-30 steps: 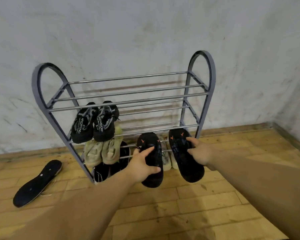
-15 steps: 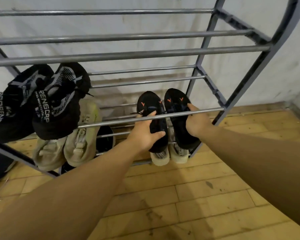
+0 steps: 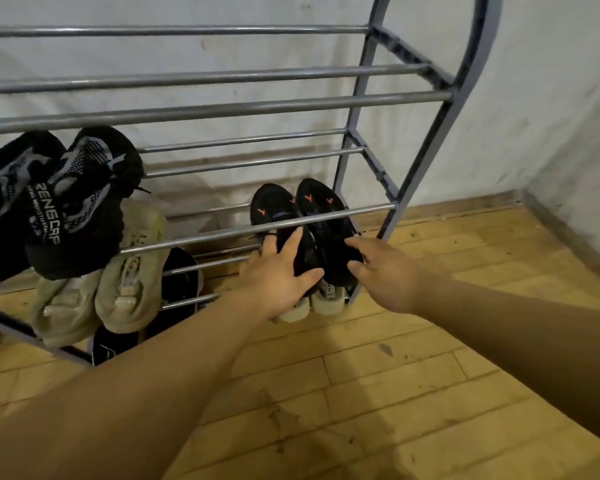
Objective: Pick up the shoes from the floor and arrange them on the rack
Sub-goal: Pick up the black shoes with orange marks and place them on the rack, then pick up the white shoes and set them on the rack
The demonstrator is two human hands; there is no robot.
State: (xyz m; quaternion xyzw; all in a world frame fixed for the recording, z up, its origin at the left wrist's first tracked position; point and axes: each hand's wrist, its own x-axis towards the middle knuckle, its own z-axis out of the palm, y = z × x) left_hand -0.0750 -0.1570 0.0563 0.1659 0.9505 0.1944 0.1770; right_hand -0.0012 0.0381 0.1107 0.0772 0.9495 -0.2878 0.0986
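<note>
Two black shoes with orange marks, the left one (image 3: 274, 206) and the right one (image 3: 317, 199), lie side by side on the second-lowest shelf of the grey metal rack (image 3: 413, 98), toes toward the wall. My left hand (image 3: 278, 275) rests with spread, straight fingers on the heel of the left shoe. My right hand (image 3: 385, 271) hovers at the heel of the right shoe with relaxed fingers, and I cannot tell whether it touches it. The shelf's front bar crosses over both shoes.
A black-and-grey pair (image 3: 77, 202) hangs on the left of a higher shelf, with a beige pair (image 3: 129, 271) under it. Another beige pair (image 3: 329, 299) and a black shoe (image 3: 181, 285) sit on the lowest level. The top shelves hold nothing. A side wall (image 3: 568, 168) closes the right.
Both hands carried the black shoes up from the floor onto the shelf, then loosened their grip. The view moved closer to the rack.
</note>
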